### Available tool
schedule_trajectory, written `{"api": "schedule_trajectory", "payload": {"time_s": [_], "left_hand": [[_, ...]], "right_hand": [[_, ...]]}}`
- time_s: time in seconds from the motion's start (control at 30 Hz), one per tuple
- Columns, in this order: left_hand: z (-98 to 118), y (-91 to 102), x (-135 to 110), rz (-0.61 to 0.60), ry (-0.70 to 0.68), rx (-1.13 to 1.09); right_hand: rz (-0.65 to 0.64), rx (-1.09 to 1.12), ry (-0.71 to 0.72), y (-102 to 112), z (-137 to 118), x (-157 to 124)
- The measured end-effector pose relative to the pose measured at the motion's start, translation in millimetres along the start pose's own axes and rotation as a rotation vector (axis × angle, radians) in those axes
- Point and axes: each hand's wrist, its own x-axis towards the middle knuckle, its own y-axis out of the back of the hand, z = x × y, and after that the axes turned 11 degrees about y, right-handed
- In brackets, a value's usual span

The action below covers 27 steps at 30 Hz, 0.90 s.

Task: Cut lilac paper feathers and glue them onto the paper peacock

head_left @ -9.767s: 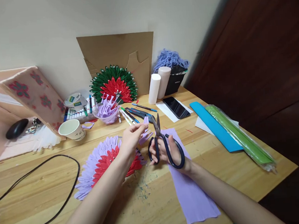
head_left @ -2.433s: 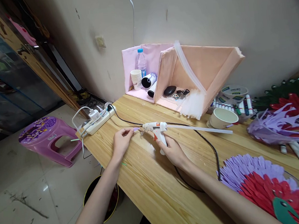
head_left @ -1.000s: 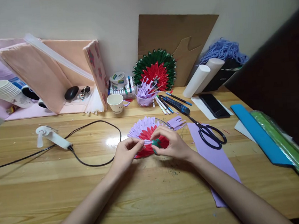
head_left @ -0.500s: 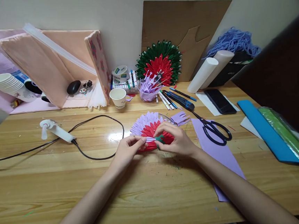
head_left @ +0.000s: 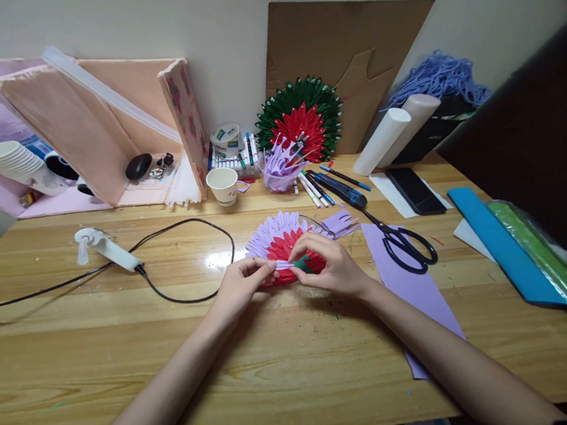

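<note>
A small lilac paper petal [head_left: 283, 264] is pinched at its left end by my left hand [head_left: 246, 280]. The fingertips of my right hand [head_left: 328, 261] close on its other end. Right behind and beneath my fingers lies a round paper flower [head_left: 271, 233], with a lilac outer fringe, red inner petals and a green patch [head_left: 302, 264] near the middle. My right hand hides part of its right side. A cut lilac scrap [head_left: 339, 223] lies just beyond the right hand.
Black scissors [head_left: 405, 245] rest on a lilac sheet [head_left: 422, 293] at right. A white glue gun [head_left: 112, 248] with a black cord [head_left: 192, 300] lies at left. Behind stand a paper cup [head_left: 223, 186], a bowl of lilac pieces [head_left: 280, 173], pens and a green-red flower [head_left: 325, 116].
My right fingertips have shifted slightly left, onto the end of the lilac petal. The left hand keeps its pinch, and the view has moved a little.
</note>
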Motion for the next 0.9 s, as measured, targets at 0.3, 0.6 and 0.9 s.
{"api": "schedule_trajectory", "payload": {"time_s": [0.3, 0.6, 0.9], "left_hand": [[0.1, -1.0, -0.2, 0.008, 0.005, -0.005], [0.3, -0.3, -0.3, 0.003, -0.006, 0.015], [-4.2, 1.3, 3.5, -0.025, -0.009, 0.010]], "right_hand": [[-0.016, 0.005, -0.008, -2.2, 0.4, -0.4], [-0.018, -0.022, 0.004, -3.4, 0.6, -1.0], [-0.013, -0.043, 0.009, -3.4, 0.1, -0.4]]}}
